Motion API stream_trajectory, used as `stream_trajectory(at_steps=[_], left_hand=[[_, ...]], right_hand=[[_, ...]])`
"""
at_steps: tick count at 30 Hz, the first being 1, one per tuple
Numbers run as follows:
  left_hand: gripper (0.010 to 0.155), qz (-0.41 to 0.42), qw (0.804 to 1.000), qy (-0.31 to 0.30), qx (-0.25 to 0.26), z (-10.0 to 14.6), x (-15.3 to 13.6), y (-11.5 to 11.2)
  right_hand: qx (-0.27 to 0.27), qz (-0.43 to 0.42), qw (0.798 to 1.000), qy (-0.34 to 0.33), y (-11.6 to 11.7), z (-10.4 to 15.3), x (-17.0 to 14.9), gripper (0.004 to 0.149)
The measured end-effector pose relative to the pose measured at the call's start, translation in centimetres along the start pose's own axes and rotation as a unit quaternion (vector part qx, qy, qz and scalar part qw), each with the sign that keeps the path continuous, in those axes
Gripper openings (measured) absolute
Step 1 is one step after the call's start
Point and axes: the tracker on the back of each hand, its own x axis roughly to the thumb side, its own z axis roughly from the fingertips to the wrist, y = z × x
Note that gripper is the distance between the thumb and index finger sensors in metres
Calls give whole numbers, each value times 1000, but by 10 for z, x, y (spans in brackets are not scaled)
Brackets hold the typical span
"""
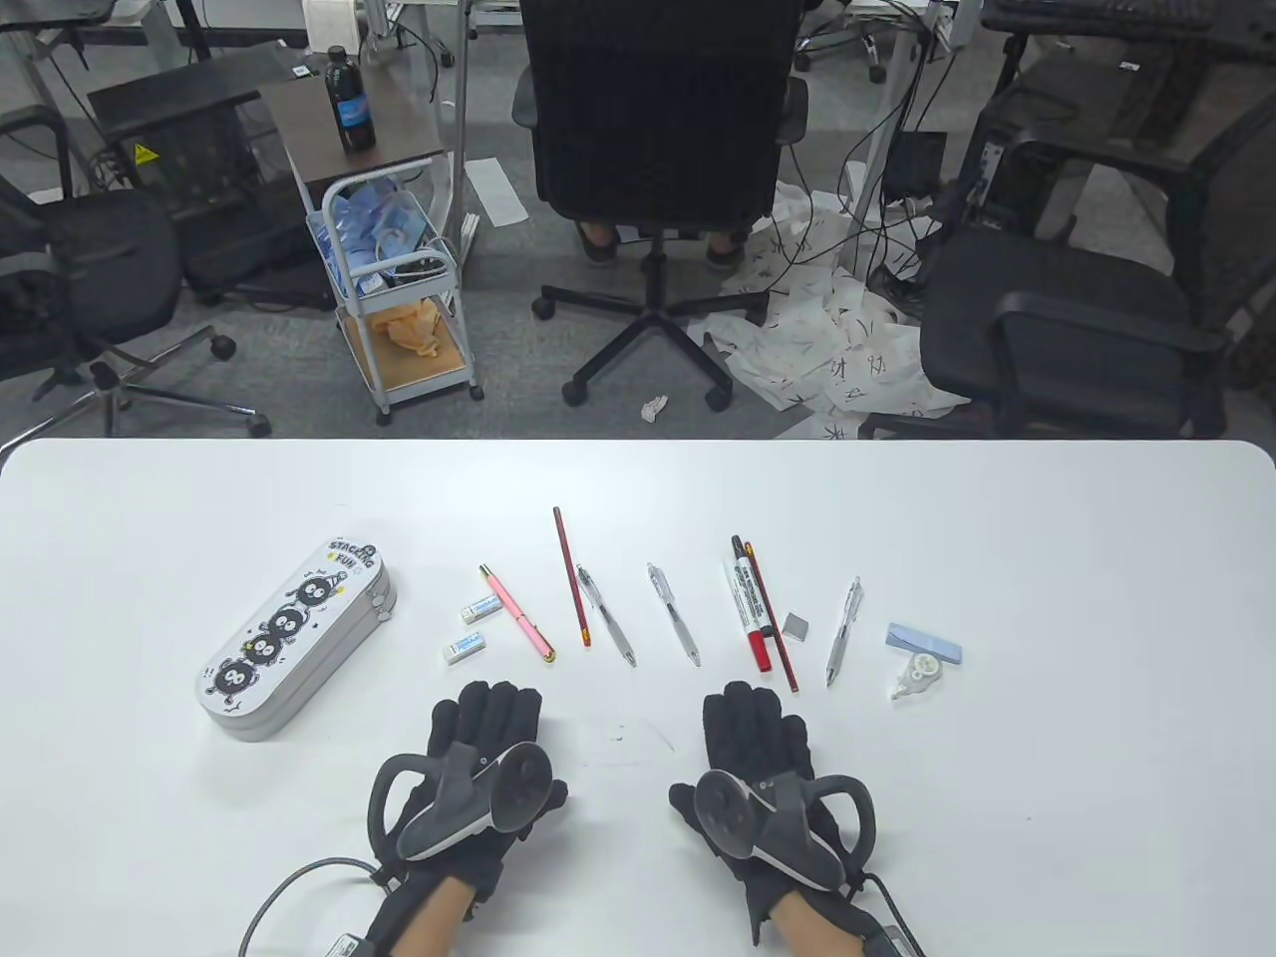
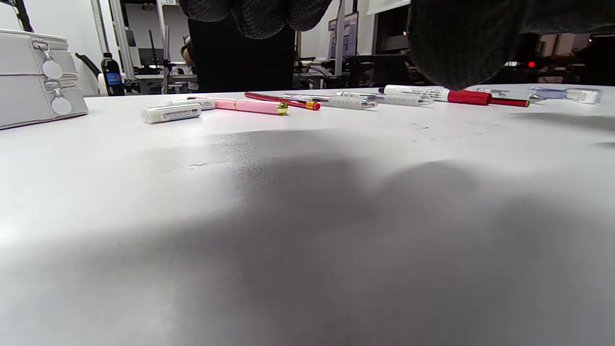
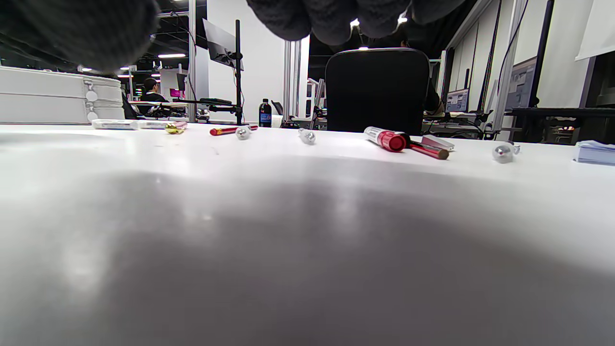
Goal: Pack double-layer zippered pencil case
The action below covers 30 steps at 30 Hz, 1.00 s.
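Both hands [image 1: 478, 758] [image 1: 763, 768] rest flat, holding nothing; pencil case [image 1: 297, 638] lies left of them.

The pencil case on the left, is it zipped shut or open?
Shut. The pencil case lies flat with its lid down, and in the left wrist view both zipper pulls hang at the end of closed seams.

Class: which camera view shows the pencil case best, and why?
The table view: it shows the whole pencil case from above, printed lid and zipper end. The left wrist view shows only one end with two round zipper pulls; the right wrist view shows it far off at the left, side-on.
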Motion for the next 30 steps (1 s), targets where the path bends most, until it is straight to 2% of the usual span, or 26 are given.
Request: stream_trajectory(at_steps=[8,12,16,21,24,26,28,30], left_hand=[[93,3,1000,4,2,-1,-3,6],[94,1,999,19,26,1,-22,20],[97,-17,997,79,19,-7,-73,40],[100,-4,983,174,-54,-26,-151,53],[105,7,964,247,-101,-35,-196,47],[111,55,950,281,-124,-38,-215,39],[115,95,941,294,-135,-39,-226,29],[119,94,932,316,-149,-42,-234,19]], right_hand=[[10,0,1000,1,0,-2,-1,87],[13,-7,1000,1,0,-2,0,87],[13,-9,1000,-4,-3,-2,2,85],[11,-5,1000,-10,-6,-4,2,84],[13,-9,1000,-7,-5,-7,1,84],[19,-12,1000,-5,-4,-8,0,84],[24,-12,1000,-3,-3,-9,-1,84],[28,-16,999,-3,-2,-10,-2,84]])
